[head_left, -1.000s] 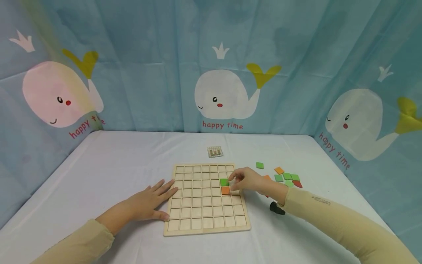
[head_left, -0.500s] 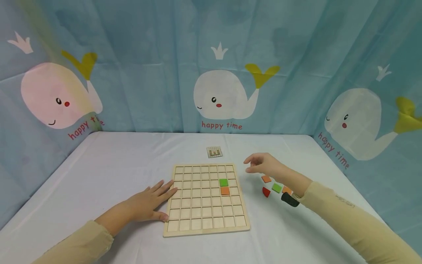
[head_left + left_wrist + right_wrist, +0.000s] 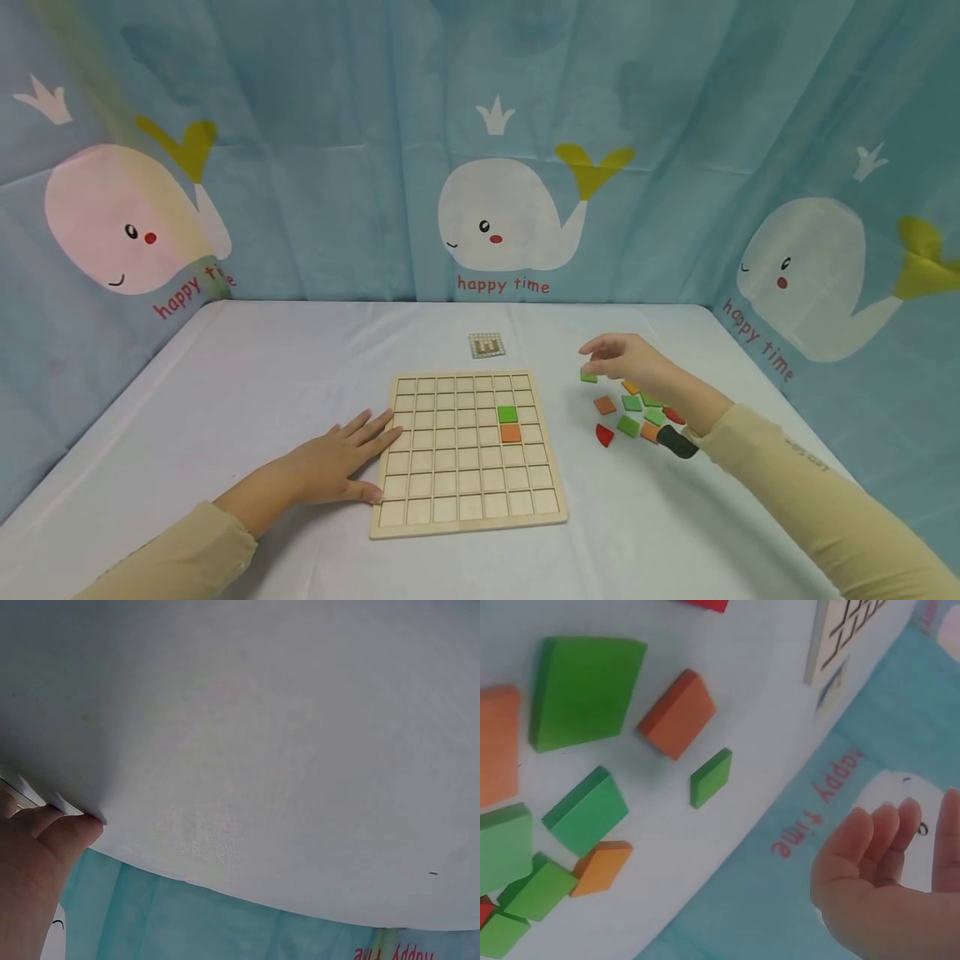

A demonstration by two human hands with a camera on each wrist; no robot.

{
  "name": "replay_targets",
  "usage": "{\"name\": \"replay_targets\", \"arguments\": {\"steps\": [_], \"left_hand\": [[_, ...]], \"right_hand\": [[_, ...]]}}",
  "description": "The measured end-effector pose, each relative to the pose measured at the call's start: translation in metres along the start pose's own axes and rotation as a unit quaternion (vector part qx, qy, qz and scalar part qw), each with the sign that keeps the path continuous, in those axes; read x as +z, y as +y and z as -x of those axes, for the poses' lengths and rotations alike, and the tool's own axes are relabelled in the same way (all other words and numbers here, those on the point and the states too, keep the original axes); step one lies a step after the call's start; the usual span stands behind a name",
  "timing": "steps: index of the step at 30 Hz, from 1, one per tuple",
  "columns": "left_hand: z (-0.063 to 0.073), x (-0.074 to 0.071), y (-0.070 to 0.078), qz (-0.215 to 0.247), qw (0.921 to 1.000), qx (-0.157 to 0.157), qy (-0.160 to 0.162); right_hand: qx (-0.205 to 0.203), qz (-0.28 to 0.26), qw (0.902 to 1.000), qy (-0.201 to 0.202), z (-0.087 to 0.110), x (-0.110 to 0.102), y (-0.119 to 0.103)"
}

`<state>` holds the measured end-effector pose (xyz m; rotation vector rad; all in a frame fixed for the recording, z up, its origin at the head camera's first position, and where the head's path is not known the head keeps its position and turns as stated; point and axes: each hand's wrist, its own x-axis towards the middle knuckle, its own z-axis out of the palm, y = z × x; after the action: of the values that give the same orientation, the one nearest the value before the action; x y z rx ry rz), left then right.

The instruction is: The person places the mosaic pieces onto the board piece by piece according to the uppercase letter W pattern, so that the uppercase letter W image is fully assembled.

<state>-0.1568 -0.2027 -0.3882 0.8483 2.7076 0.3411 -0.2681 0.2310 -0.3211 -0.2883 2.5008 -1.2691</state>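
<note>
A wooden grid board (image 3: 459, 483) lies on the white table. A green square tile (image 3: 507, 414) and an orange square tile (image 3: 511, 433) sit in neighbouring cells, one above the other, towards its right side. My left hand (image 3: 330, 462) rests with spread fingers along the board's left edge; its fingertips overlap the rim. Right of the board, my right hand (image 3: 637, 362) hovers with fingertips just above a lone green tile (image 3: 588, 377). In the right wrist view the thumb and fingers of this right hand (image 3: 885, 892) stand apart with nothing between them.
Several loose tiles lie right of the board, among them a green tile (image 3: 628, 427), an orange tile (image 3: 604, 406) and a red rounded piece (image 3: 604, 435). A small pattern card (image 3: 487, 345) lies behind the board. A blue whale-print curtain (image 3: 337, 167) surrounds the table.
My right hand has left the board's right side beside the green and orange tiles and moved right and back, to above the lone green tile. The left hand stays put.
</note>
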Motion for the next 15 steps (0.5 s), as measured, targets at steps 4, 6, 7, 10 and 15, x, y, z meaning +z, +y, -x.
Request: {"name": "replay_targets", "arguments": {"steps": [4,6,7,10,15], "left_hand": [[0.001,0.0,0.0,-0.002,1.0,0.003,0.002],[0.001,0.0,-0.001,-0.003,1.0,0.003,0.002],[0.001,0.0,-0.001,-0.002,1.0,0.004,0.002],[0.0,0.0,-0.001,0.002,1.0,0.003,0.002],[0.0,0.0,-0.001,0.001,1.0,0.002,0.0]], "right_hand": [[0.015,-0.004,0.9999,-0.004,-0.006,-0.003,0.006],[0.02,-0.003,0.9997,-0.009,-0.009,-0.006,0.01],[0.022,0.0,0.9997,-0.013,-0.011,-0.007,0.012],[0.034,0.007,0.999,-0.028,-0.016,-0.011,0.018],[0.023,0.02,0.9973,-0.067,-0.027,-0.019,0.032]]}}
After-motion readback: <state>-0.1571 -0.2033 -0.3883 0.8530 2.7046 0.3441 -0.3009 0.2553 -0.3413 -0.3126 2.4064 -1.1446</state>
